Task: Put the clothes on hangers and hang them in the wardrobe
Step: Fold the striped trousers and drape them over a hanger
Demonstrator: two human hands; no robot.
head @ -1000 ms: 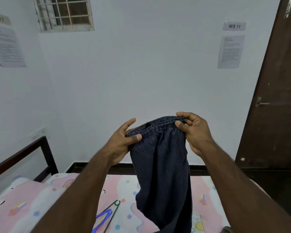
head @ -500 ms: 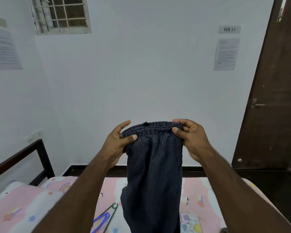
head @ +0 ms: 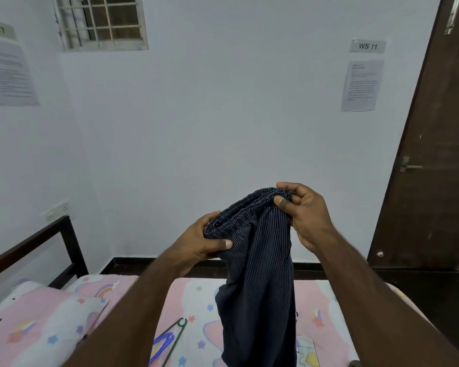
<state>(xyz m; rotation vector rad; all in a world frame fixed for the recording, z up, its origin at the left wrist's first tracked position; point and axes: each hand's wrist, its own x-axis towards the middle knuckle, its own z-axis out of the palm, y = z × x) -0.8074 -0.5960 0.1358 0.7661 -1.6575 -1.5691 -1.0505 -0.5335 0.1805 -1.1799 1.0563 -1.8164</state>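
Half a second ago the waistband of the dark pinstriped trousers (head: 257, 260) was stretched level between the two hands; now it is slack and slanted, because the left hand (head: 196, 245) has dropped and drawn inward while the right hand (head: 302, 213) has risen. The left thumb presses the cloth against curled fingers (head: 224, 244) at the low end of the band, and the right thumb and forefinger pinch the gathered elastic at the high end, so both hands grip the garment. Below the fingers the legs hang in one bunched column, their lower part in front of the pink patterned bed (head: 191, 300). Under the left forearm, well apart from either hand, a blue hanger (head: 162, 345) and a dark green hanger (head: 179, 331) lie on the sheet. The slackened band suggests the person is gathering or folding the trousers to fit a hanger; neither hanger is taken up yet, and no wardrobe is in view.
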